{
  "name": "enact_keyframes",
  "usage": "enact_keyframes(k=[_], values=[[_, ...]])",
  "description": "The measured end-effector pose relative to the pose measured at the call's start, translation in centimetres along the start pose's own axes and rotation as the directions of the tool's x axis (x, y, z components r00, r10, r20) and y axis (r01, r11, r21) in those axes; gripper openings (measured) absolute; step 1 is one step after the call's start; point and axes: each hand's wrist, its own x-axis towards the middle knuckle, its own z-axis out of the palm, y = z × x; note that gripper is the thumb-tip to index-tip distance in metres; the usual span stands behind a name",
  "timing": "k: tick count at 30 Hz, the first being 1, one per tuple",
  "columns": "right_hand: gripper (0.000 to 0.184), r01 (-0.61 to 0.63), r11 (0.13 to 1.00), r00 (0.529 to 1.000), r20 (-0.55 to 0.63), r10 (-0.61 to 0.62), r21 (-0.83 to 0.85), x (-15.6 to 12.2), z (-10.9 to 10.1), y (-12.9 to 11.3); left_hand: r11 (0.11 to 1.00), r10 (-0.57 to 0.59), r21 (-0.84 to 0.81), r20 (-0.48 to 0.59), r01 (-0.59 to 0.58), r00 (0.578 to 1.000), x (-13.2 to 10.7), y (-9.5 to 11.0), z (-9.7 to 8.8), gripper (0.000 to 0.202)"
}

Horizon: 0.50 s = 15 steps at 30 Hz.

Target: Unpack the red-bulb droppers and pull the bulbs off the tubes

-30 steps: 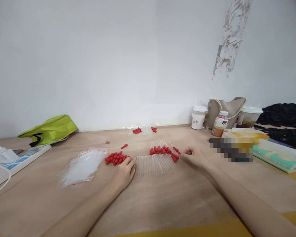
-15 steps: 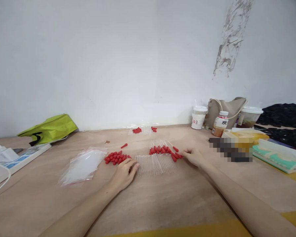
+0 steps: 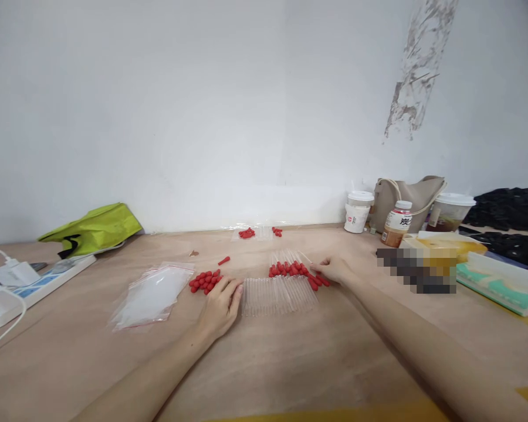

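Observation:
A row of clear glass tubes point(image 3: 279, 296) lies side by side in the middle of the table. Behind it are several droppers with red bulbs point(image 3: 286, 269), their clear tubes pointing to the wall. My left hand point(image 3: 222, 303) rests at the row's left end, fingers stretched out and thumb a little apart, next to a pile of loose red rubber bulbs point(image 3: 205, 282). At the right end of the droppers, the fingers of my right hand point(image 3: 333, 269) are pinched on one slanted dropper point(image 3: 305, 257), and its bulb is hidden by them. More red bulbs point(image 3: 319, 281) lie just below those fingertips.
Clear zip bags point(image 3: 154, 296) lie left of the bulb pile. One red bulb point(image 3: 224, 260) lies alone behind it. A bagged set point(image 3: 259, 233) sits by the wall. Far left is a power strip point(image 3: 39, 293); at right stand cups point(image 3: 358, 212), a bottle point(image 3: 396, 225) and a tissue pack point(image 3: 501, 287).
My right hand has moved slightly left and away from me, onto the slanted dropper's bulb. My left hand stays at the row's left end. The view has shifted a little.

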Motion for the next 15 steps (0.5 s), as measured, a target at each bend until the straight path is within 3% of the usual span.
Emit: enact_keyframes(k=[6,10,12,15], values=[[0.024,0.031,0.999,0.992,-0.121,-0.033,-0.015,-0.1,-0.9,-2.0,0.997,0.037,0.072,-0.025,-0.035,0.999,0.0,0.2,-0.4,0.019],[0.019,0.247,0.969,0.946,-0.209,-0.246,-0.022,-3.2,-1.0,-3.7,0.992,0.044,0.122,-0.005,-0.043,0.999,0.1,0.1,-0.4,0.023],[0.018,0.52,0.843,0.807,-0.245,-0.537,-0.137,-5.4,-0.2,-4.0,0.991,0.041,0.128,-0.011,-0.04,0.999,0.1,0.1,-0.4,0.032],[0.018,0.703,0.638,0.593,-0.236,-0.77,-0.313,-8.3,1.9,-3.9,0.989,0.068,0.132,0.002,-0.068,0.998,0.0,0.5,-0.2,0.044]])
